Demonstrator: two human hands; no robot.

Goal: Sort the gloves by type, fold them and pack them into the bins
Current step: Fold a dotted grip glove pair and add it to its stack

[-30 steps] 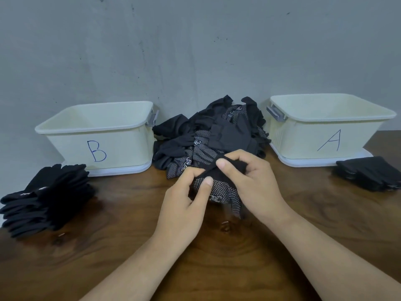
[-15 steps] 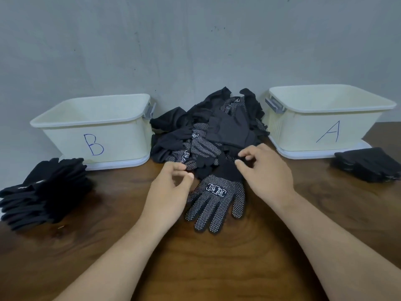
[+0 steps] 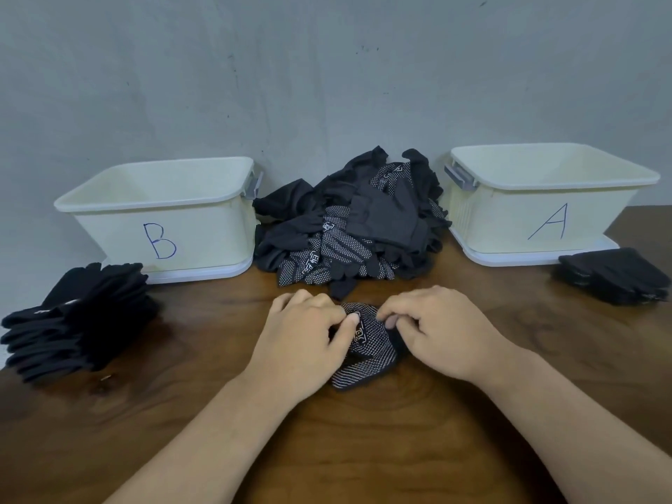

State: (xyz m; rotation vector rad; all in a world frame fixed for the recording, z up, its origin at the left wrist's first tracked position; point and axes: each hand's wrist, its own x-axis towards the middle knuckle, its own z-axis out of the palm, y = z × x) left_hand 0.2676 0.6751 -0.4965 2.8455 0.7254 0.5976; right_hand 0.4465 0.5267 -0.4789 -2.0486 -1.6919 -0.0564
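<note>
- The dotted glove [image 3: 368, 345] lies bunched and folded over on the table [image 3: 363, 452], pinched from both sides.
- The left hand [image 3: 302, 336] is knuckles up with its fingers curled down. Its thumb and fingertips nip the glove's left edge beside the printed label.
- The right hand [image 3: 442, 332] mirrors it, fingers curled and fingertips gripping the right edge.
- Both forearms run back toward the camera, wrists low over the wood.
- Just beyond the grip sits a loose pile of gloves [image 3: 358, 227], plain and dotted ones mixed.
- Beyond the grip to the left stands bin B [image 3: 109, 234]; beyond it to the right stands bin A [image 3: 509, 227].
- Well left of the grip is a tall stack of folded black gloves [image 3: 76, 321]; well right is a flatter stack [image 3: 614, 276].
</note>
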